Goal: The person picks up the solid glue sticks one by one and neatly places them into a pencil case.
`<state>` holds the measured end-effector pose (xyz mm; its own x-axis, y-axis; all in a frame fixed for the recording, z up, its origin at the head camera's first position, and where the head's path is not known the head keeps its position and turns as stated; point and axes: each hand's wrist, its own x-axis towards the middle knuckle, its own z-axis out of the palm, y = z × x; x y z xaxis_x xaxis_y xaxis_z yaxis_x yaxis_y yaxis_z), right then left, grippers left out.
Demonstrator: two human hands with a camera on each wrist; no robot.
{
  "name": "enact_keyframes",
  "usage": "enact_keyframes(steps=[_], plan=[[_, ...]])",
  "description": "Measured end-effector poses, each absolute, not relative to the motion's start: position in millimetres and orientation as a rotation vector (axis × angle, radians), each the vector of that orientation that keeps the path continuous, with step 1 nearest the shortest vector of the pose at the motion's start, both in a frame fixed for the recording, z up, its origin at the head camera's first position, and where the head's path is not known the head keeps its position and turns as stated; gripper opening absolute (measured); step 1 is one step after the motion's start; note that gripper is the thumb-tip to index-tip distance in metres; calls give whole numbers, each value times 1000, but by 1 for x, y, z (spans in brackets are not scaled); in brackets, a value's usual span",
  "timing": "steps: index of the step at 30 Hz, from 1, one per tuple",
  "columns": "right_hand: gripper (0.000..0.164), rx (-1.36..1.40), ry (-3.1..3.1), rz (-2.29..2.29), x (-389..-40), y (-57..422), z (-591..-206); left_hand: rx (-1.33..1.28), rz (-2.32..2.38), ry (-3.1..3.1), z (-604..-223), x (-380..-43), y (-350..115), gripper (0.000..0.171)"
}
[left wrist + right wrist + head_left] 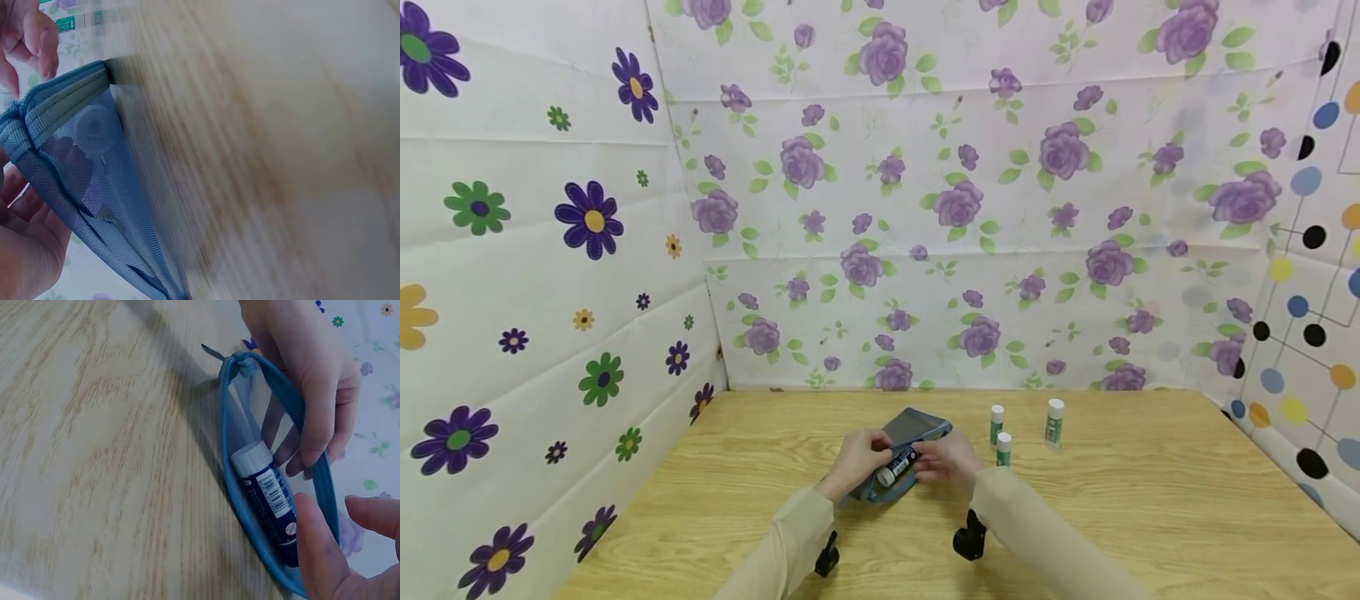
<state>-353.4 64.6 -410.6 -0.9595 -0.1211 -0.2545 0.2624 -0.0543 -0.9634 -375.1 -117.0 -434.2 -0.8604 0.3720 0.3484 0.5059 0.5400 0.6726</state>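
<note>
From my remote station I record, on the head view, both forearms in pale sleeves (790, 529) reaching forward over the table (692, 525) and angled inward, a black wrist device (970, 537) showing at each cuff. The left grip (857, 454), a bare hand, lies over the left edge of a blue mesh pouch (916, 425), its fingers directed right; the right grip (949, 457) comes in from the opposite side, fingers pointing left at the far end of a navy glue stick (899, 467). That glue stick lies tilted in the mouth of the pouch, white cap toward the left hand. Three green-and-white tubes (1054, 423) stand upright on the table to the right. On the left wrist view, I note the left grip at the lower left against the pouch, while the right grip's fingers droop loosely just beside its upper corner; whether they touch it I cannot tell. A round white cap shows through the mesh. On the right wrist view, I find the left grip pinching the pouch's rim, thumb bent over the band and other fingers behind it. The right grip is released: thumb and finger stand apart, one extended across the glue stick's dark end; contact there I cannot confirm.
</note>
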Motion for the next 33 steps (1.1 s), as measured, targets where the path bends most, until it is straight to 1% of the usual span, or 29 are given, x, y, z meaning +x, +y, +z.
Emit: enact_keyframes(steps=[4,10,12,22,33], plan=[[28,91,2000,-2067,-351,67,-403,-733,-1203,-2623,-436,-377,-115,7],[40,41,2056,-2045,-348,66,-393,-732,-1205,-2627,-434,-374,-114,7],[41,17,2060,-2039,-347,66,-389,-734,-1209,-2624,-433,-374,-114,7],[31,-59,2023,-2101,-345,72,-372,-748,-1166,-2597,-437,-378,-116,8],[36,-152,2062,-2070,-344,81,-357,-760,-1128,-2591,-436,-378,-116,8]])
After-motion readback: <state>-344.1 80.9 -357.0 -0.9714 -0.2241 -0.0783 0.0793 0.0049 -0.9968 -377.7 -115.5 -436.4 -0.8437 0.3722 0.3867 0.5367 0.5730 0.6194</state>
